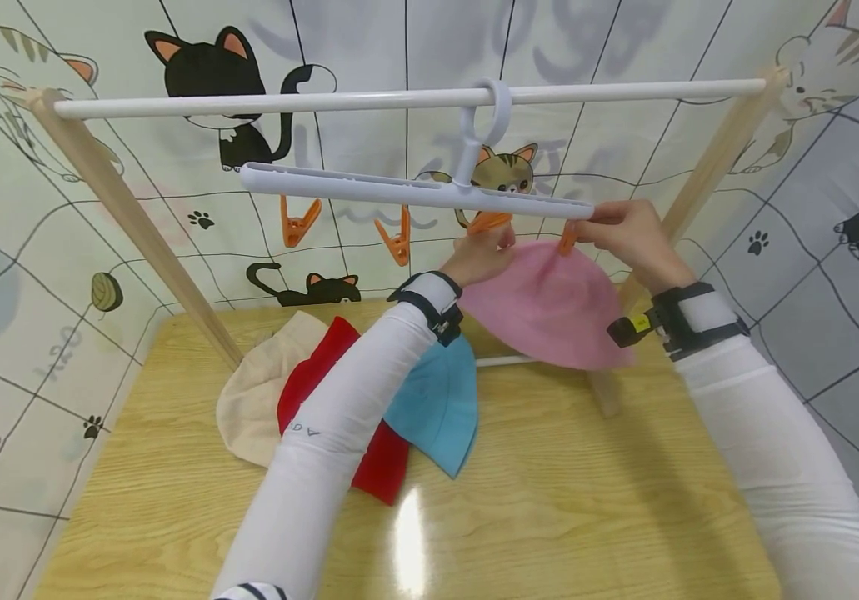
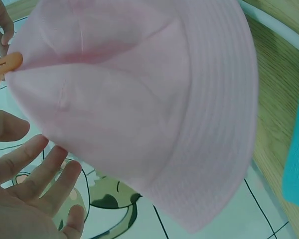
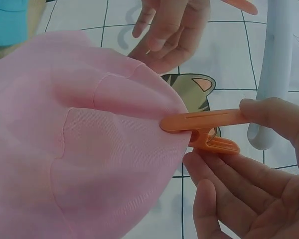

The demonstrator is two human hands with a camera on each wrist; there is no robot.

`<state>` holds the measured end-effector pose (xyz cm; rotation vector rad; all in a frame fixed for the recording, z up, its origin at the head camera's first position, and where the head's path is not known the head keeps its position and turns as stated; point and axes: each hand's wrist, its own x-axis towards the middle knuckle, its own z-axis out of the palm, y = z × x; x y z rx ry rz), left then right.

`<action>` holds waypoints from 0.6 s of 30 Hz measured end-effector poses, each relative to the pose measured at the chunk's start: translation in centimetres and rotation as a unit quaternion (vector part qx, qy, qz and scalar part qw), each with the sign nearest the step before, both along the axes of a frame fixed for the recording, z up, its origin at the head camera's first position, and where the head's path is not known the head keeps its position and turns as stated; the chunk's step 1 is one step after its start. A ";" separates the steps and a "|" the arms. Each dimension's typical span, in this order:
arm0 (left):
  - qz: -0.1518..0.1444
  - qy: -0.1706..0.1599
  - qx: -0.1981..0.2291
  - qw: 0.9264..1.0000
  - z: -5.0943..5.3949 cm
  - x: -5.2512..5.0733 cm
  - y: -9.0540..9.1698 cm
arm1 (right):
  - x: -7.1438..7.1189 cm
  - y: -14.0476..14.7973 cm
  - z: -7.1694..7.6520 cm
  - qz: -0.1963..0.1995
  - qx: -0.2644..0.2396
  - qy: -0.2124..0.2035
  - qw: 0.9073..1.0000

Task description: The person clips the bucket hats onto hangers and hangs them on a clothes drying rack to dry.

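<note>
Sleeves [image 1: 357, 400] flank a brim-down pink hat [image 1: 549, 308], right hand [image 1: 627, 237] pinching its orange clip [image 3: 204, 120]; wrist views alone show left hand [image 2: 20, 201] loose-fingered, empty.

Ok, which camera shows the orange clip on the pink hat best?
Right wrist: the orange clip is large there, both arms visible, biting the pink hat. The head view shows it small at the right hand; the left wrist cuts it off.

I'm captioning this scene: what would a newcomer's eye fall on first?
Likely the pink hat, gripped by an orange clip that the right hand pinches below the right end of the white hanger. Left of it, on the wooden table, lie a beige hat, red hat and blue hat.
</note>
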<state>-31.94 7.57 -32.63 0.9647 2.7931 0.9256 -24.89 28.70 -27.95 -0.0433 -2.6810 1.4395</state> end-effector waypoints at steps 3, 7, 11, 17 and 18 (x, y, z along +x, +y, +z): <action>0.000 0.002 -0.002 1.000 -0.2 -0.1 -0.5 | 0.1 0.0 0.0 -0.003 0.007 -0.001 1.000; 0.007 -0.010 -0.009 1.000 -0.4 -0.1 -0.9 | 0.1 -0.1 0.0 -0.005 0.011 -0.007 1.000; 0.012 -0.028 -0.021 0.999 -0.8 -0.3 -1.2 | 0.2 -0.1 -0.2 -0.004 0.003 -0.010 1.000; 0.006 -0.040 -0.033 0.999 -1.8 -0.6 -1.9 | 0.4 -0.1 -0.6 0.002 -0.003 -0.014 1.000; 0.005 -0.042 -0.036 0.998 -2.0 -0.6 -2.1 | 0.4 -0.1 -0.6 0.002 -0.002 -0.014 1.000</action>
